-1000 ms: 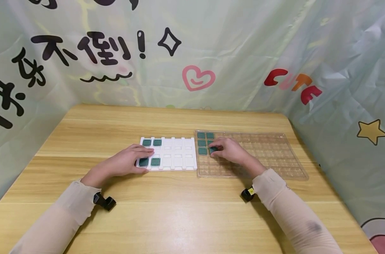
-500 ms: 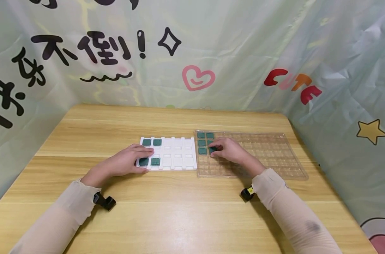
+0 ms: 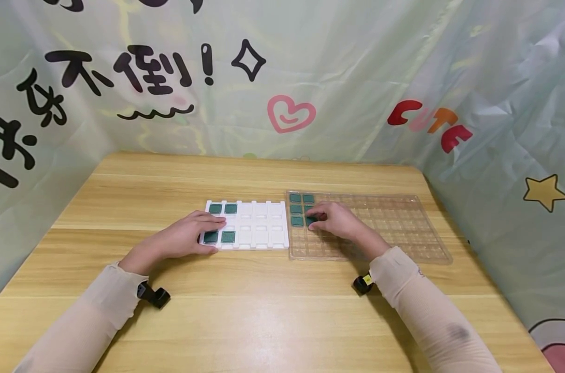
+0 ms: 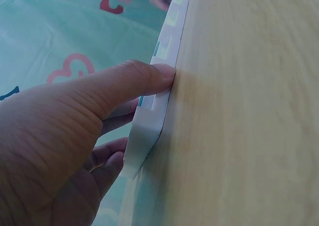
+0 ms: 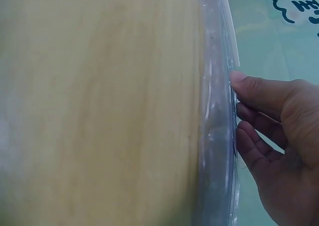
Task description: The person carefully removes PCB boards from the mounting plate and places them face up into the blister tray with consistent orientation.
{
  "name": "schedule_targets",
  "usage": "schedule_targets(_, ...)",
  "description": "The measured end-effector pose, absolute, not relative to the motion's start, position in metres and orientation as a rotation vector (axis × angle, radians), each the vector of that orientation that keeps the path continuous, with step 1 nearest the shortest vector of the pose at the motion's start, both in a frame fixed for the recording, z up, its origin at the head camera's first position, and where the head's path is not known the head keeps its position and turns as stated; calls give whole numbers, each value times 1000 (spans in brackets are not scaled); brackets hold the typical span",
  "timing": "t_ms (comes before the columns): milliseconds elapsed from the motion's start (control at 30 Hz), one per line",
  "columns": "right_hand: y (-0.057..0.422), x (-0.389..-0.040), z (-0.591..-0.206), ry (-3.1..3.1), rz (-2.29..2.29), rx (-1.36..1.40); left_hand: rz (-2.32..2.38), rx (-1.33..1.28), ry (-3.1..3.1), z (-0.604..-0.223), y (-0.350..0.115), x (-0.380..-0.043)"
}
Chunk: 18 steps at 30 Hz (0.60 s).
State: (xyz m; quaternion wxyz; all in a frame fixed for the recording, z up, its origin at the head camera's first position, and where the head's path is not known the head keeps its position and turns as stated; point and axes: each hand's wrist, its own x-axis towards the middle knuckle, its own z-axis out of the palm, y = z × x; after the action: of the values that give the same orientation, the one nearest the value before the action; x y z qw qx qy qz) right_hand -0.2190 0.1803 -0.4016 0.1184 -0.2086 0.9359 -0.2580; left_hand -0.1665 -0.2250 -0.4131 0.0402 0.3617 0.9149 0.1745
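Observation:
A white plastic tray (image 3: 261,228) with square pockets lies mid-table, with green chips (image 3: 231,209) in its left-hand pockets. My left hand (image 3: 189,235) grips the tray's left end. In the left wrist view, the thumb (image 4: 162,75) presses its front edge while other fingers sit at the end wall. Butting against its right side is a clear plastic tray (image 3: 380,223) holding several green chips at its left. There my right hand (image 3: 335,220) pinches a green chip (image 3: 312,220) in the second column, partly covered by the fingers. The clear rim (image 5: 217,111) hides the chip in the right wrist view.
Both trays rest on a wood-grain table (image 3: 263,311). A printed curtain (image 3: 347,67) hangs behind and along the sides of it. Small black cameras (image 3: 154,295) are strapped at both wrists, under beige sleeves (image 3: 431,305).
Both hands keep their places on the two trays. The right wrist shifted very slightly to the left; no chip has visibly changed pocket.

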Motion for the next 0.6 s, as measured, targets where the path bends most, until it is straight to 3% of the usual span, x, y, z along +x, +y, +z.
schedule_targets(600,178,-216,-397,2781,-669,-730,550,1125,2810,-413,-225,-166)
